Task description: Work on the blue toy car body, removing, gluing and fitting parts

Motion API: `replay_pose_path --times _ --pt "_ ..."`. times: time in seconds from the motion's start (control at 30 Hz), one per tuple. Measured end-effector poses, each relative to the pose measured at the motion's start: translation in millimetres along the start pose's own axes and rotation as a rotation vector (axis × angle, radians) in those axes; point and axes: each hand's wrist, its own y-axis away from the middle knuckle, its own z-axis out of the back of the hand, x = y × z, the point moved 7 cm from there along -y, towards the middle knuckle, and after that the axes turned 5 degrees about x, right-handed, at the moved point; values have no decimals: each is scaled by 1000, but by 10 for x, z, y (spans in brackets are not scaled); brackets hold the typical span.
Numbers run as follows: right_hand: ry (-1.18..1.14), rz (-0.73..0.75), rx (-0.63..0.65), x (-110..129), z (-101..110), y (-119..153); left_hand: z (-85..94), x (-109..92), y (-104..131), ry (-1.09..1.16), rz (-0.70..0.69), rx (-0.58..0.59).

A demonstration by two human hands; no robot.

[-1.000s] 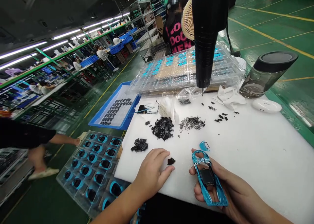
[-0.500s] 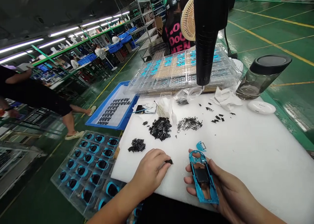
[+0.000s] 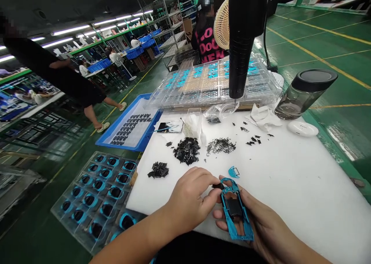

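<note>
While left hand (image 3: 191,200) pinches black part (image 3: 217,186) and right hand (image 3: 261,217) grips shell (image 3: 245,226), white board (image 3: 284,179) lies beneath, green floor (image 3: 304,78) beyond.

Underfoot: shiny green floor (image 3: 344,92), straight yellow painted lines (image 3: 319,58)
Overhead: long white tube lamps (image 3: 71,30), dark ceiling (image 3: 63,5)
Behind: tall grey metal rack (image 3: 174,39)

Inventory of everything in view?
Frame: one, blue, black centre, foreground
Small part: one, black, beside frame
Loose piece: one, blue, beyond frame
Flat-part piles: two, black, table left
Tiny pieces: many, black, mid table
Scattered bits: several, black, table rear
Bin: one, blue, left of table
Parts trays: count unclear, clear, lower left and far edge
Driver: one, black, over table
Bottle: one, grey, rear right
Case: one, white, by bottle
Table: one, white, centre
People: several, mixed clothing, background
Left hand: one, pinching small part
Right hand: one, holding frame
</note>
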Motion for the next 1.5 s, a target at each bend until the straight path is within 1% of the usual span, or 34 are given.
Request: replay_pose_path --times 0.13,0.27,0.47,0.53,0.63,0.77,0.87,0.97,1.1,1.2,1.37,1.43,1.5 --pt "30 40 55 11 -35 -7 -125 -39 -91 -22 -6 -7" --pt "71 80 99 38 -78 -9 -221 -37 -117 -70 -2 13" --pt "73 96 107 40 -84 -12 -300 -18 -117 -134 9 71" --pt "86 93 122 32 -86 -9 -303 3 -128 -119 38 85" --pt "75 53 83 1 -39 -14 -293 46 -161 -55 112 111" --pt "49 6 -3 -28 31 -12 -294 156 -188 80 294 187" --pt "16 3 -41 -28 48 5 -295 235 -170 176 405 213" --pt "3 -3 -47 -27 40 13 -283 250 -145 221 412 196" --pt "-10 -7 -49 -22 39 4 -246 184 -127 194 324 139" --pt "-12 -5 -47 -17 42 -2 -251 176 -114 159 316 130" --pt "17 -4 -31 -18 41 -1 -279 172 -143 106 305 173" --pt "34 3 -4 -19 31 -4 -284 190 -156 138 348 216" --pt "51 23 34 -12 13 -8 -281 226 -154 208 422 253"
